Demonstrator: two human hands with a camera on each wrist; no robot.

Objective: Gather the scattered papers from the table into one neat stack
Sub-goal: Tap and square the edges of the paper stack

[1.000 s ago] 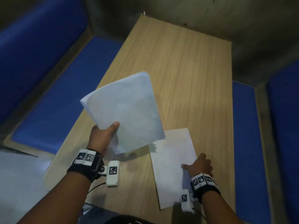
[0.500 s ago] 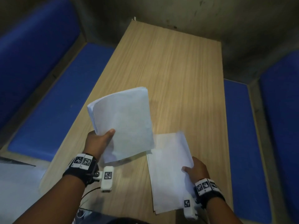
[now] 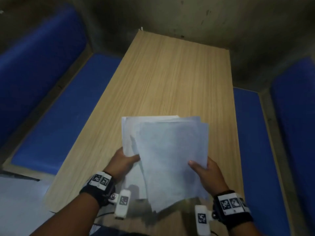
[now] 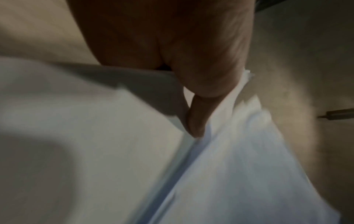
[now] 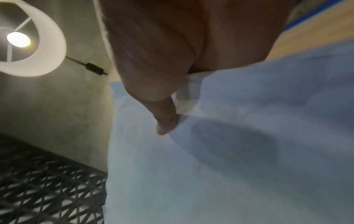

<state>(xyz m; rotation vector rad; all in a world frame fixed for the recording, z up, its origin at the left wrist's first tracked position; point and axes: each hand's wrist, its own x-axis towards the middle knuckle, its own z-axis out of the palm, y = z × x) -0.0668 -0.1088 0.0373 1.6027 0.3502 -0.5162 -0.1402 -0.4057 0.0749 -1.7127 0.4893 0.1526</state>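
Several white papers (image 3: 168, 150) are held up above the near end of the wooden table (image 3: 170, 79), fanned unevenly at their far edges. My left hand (image 3: 126, 160) grips the left bundle at its near left edge, thumb on top. My right hand (image 3: 202, 169) pinches the front sheets at their right edge, its thumb lying on the paper. In the left wrist view, my thumb (image 4: 197, 121) presses between two layers of papers (image 4: 239, 166). The right wrist view shows that hand's thumb (image 5: 164, 121) on the top sheet of the papers (image 5: 229, 151).
Blue padded benches (image 3: 68, 103) run along the left and right (image 3: 252, 142) of the table. A grey wall stands beyond the far edge. A lit round lamp (image 5: 25, 39) appears in the right wrist view.
My right hand lifted its sheets off the table and my left hand brought its bundle rightward; both sets of papers now overlap, held between the two hands.
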